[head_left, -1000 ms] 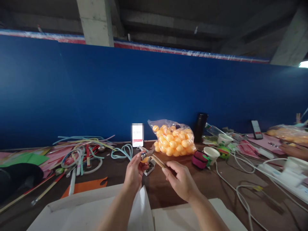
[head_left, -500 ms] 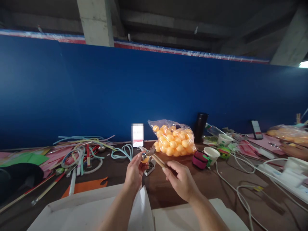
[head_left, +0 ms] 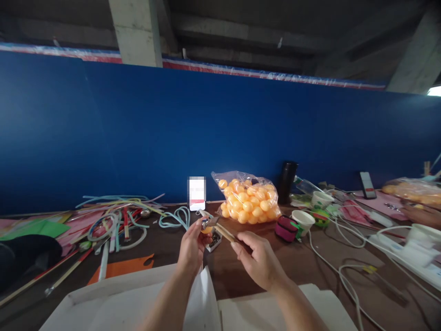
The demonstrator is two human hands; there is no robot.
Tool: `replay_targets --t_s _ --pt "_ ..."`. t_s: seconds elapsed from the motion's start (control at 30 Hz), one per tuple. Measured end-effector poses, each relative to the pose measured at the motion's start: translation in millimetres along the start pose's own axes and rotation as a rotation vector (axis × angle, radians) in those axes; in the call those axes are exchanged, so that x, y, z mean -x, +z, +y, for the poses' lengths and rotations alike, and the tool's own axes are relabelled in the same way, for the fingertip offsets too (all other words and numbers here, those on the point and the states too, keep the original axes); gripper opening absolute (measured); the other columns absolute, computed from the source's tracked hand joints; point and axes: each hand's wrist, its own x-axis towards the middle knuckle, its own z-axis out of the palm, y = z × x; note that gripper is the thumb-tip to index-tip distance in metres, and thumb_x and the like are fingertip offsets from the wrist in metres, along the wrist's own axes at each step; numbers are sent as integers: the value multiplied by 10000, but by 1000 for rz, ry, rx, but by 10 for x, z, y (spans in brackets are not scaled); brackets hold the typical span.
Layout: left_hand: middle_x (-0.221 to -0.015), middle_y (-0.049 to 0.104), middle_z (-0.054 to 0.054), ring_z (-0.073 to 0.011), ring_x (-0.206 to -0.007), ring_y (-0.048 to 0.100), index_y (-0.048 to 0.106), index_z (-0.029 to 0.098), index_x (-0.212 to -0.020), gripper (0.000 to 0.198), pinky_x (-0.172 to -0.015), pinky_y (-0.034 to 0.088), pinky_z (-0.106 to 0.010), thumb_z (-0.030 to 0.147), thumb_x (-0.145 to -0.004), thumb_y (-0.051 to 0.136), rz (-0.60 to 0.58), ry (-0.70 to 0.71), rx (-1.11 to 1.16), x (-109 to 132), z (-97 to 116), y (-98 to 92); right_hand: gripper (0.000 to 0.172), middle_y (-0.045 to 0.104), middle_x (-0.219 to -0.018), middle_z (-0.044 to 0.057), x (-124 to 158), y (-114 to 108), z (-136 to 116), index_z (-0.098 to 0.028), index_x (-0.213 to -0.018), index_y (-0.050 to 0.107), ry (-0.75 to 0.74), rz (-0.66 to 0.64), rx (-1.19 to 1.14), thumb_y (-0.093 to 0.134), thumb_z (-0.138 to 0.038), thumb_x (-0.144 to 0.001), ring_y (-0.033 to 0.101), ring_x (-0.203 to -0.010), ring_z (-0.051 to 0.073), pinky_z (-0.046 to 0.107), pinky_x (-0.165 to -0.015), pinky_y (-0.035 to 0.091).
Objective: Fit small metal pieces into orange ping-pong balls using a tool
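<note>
My left hand (head_left: 193,243) is closed around an orange ball (head_left: 206,229) that has a shiny metal piece (head_left: 204,223) at its top; fingers hide part of both. My right hand (head_left: 257,255) grips the wooden handle of what looks like a small hammer (head_left: 225,232). Its grey head reaches the metal piece, though I cannot tell whether they touch. Just beneath and behind the ball sits a small white box (head_left: 214,243) of small dark metal bits, partly covered by my left fingers.
A clear bag of orange balls (head_left: 250,202) lies behind my hands, beside a propped phone (head_left: 197,193). On the left are tangled tubes (head_left: 113,225) and orange paper (head_left: 120,266). To the right are a maroon pouch (head_left: 286,229), paper cup (head_left: 303,221), black bottle (head_left: 288,181) and white cables (head_left: 330,262).
The hammer's head has dropped slightly and shifted left toward the metal piece, with the right hand tilting a little. The left hand holds the ball in nearly the same place.
</note>
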Motion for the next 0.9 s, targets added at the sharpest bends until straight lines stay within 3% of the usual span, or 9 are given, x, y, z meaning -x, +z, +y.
replay_targets --t_s 0.9 --pt "-692 644 -34 -87 -528 561 694 105 -962 402 -493 456 -197 372 -665 745 42 15 -43 -13 -27 -29 165 627 -748 40 0 7 14 -199 -793 570 -17 8 21 486 -294 -899 583 -683 169 239 -598 437"
